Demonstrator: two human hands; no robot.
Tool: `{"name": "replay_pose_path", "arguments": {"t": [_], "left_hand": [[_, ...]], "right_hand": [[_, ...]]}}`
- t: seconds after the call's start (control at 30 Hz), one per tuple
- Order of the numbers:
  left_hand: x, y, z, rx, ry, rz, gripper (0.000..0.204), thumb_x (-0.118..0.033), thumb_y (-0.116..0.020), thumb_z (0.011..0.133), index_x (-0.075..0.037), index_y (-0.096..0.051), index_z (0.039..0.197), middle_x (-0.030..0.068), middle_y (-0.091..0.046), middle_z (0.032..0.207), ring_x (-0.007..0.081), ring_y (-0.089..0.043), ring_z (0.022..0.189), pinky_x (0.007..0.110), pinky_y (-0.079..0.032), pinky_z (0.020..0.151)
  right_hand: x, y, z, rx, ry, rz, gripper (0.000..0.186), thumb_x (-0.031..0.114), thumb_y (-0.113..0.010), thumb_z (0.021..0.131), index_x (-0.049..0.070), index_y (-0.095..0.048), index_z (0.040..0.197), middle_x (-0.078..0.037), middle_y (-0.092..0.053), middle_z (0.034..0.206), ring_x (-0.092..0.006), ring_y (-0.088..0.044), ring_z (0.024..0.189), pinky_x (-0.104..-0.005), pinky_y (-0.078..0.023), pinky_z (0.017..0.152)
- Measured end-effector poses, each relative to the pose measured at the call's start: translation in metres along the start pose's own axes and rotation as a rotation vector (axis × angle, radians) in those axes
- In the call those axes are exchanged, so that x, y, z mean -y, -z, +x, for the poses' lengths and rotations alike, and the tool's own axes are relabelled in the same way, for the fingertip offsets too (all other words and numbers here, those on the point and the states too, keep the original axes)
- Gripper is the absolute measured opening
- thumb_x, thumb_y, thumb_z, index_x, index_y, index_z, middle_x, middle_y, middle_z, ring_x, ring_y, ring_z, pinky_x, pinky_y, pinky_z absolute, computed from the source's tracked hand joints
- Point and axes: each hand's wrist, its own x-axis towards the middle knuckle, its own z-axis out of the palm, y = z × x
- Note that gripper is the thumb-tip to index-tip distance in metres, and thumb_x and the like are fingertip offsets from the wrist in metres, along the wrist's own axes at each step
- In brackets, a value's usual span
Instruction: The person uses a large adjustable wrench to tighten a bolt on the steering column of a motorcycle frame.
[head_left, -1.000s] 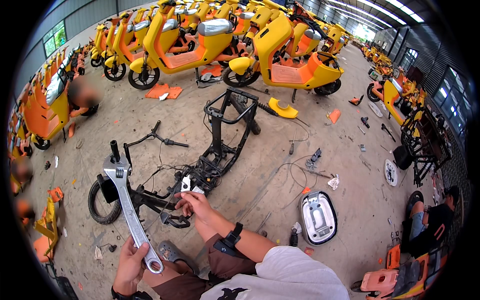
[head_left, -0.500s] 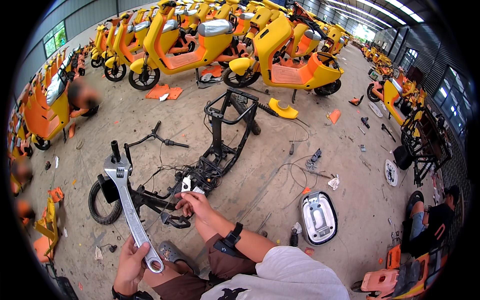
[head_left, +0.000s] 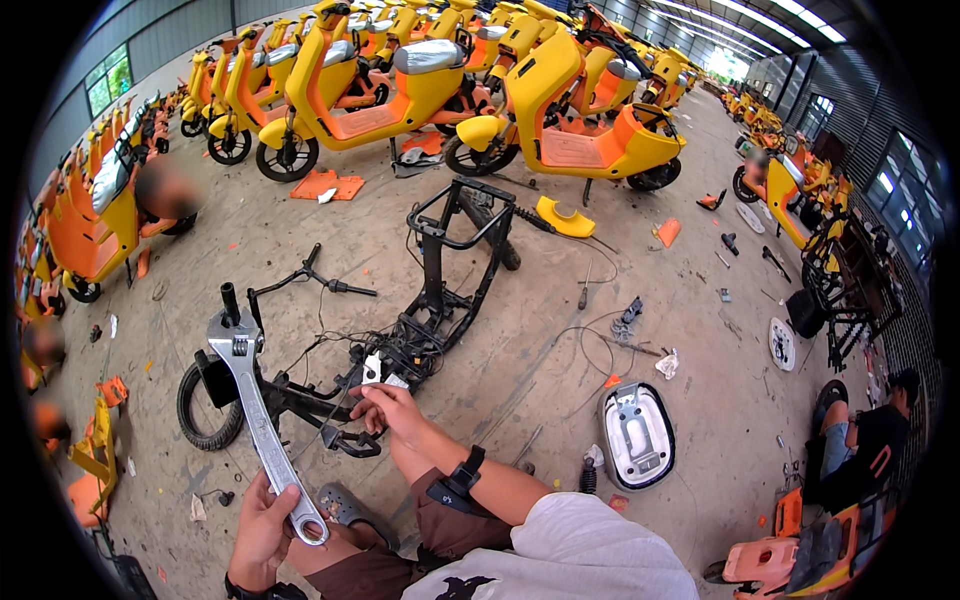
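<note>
My left hand [head_left: 265,522] is closed around the lower end of a large silver adjustable wrench [head_left: 262,420], just above its ringed end. The wrench leans up and to the left, its jaws [head_left: 234,338] overlapping a black upright tube [head_left: 229,296] in the picture; whether they touch is unclear. My right hand [head_left: 388,410] is palm inward over my knee, fingers loosely bent and apart, with nothing visible in them. Just beyond its fingertips is a small white piece [head_left: 372,366] among wires. A stripped black scooter frame [head_left: 436,270] lies in front of me, its front wheel [head_left: 207,402] at the left.
A scooter seat [head_left: 637,437], underside up, lies to my right beside a shock absorber [head_left: 589,476]. A screwdriver [head_left: 584,288], cables and a yellow panel [head_left: 566,217] are scattered beyond. Yellow scooters [head_left: 600,150] stand in rows behind. Another person [head_left: 860,450] sits at far right.
</note>
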Motion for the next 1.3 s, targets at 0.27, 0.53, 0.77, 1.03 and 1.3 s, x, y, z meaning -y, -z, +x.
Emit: {"name": "replay_pose_path", "arguments": {"t": [0.27, 0.53, 0.77, 1.03, 1.3], "left_hand": [[0.005, -0.021, 0.008, -0.032, -0.034, -0.037, 0.025, -0.008, -0.051, 0.093, -0.002, -0.041, 0.115, 0.0121, -0.056, 0.076, 0.03, -0.065, 0.057, 0.042, -0.056, 0.042], [0.023, -0.053, 0.012, -0.156, -0.059, -0.179, 0.024, -0.025, -0.054, 0.09, -0.002, -0.057, 0.096, 0.0076, -0.06, 0.074, 0.0178, -0.06, 0.063, 0.028, -0.049, 0.051], [0.007, -0.077, 0.007, -0.003, -0.03, -0.248, 0.024, -0.026, -0.051, 0.092, -0.003, -0.054, 0.086, 0.0084, -0.059, 0.073, 0.0195, -0.058, 0.054, 0.026, -0.046, 0.041], [0.002, -0.083, 0.025, 0.035, -0.211, -0.338, 0.026, -0.017, -0.042, 0.096, 0.002, -0.046, 0.114, 0.0055, -0.049, 0.071, 0.0117, -0.049, 0.042, 0.019, -0.035, 0.028], [-0.009, -0.078, 0.026, 0.098, -0.217, -0.413, 0.026, -0.015, -0.039, 0.097, 0.005, -0.044, 0.112, 0.0077, -0.047, 0.076, 0.0126, -0.049, 0.044, 0.02, -0.035, 0.027]], "right_hand": [[-0.001, 0.005, -0.002, -0.051, 0.037, 0.042, 0.032, 0.028, -0.052, 0.095, 0.001, -0.064, 0.107, -0.011, -0.069, 0.078, -0.0097, -0.057, 0.048, -0.022, -0.039, 0.039], [0.003, 0.002, -0.018, -0.09, 0.087, 0.038, 0.029, 0.023, -0.051, 0.094, -0.001, -0.061, 0.106, -0.011, -0.068, 0.073, -0.0122, -0.056, 0.041, -0.0228, -0.037, 0.035], [0.002, -0.006, -0.026, -0.105, 0.176, 0.024, 0.031, 0.025, -0.05, 0.094, -0.002, -0.061, 0.105, -0.015, -0.068, 0.073, -0.0127, -0.056, 0.042, -0.0233, -0.038, 0.036], [-0.01, -0.015, -0.013, -0.094, 0.15, -0.032, 0.031, 0.024, -0.05, 0.093, -0.002, -0.062, 0.103, -0.016, -0.068, 0.073, -0.0131, -0.055, 0.041, -0.0239, -0.039, 0.037], [-0.013, -0.015, -0.01, -0.102, 0.115, -0.042, 0.03, 0.025, -0.051, 0.093, -0.001, -0.062, 0.103, -0.014, -0.068, 0.072, -0.0133, -0.055, 0.042, -0.0242, -0.038, 0.037]]}}
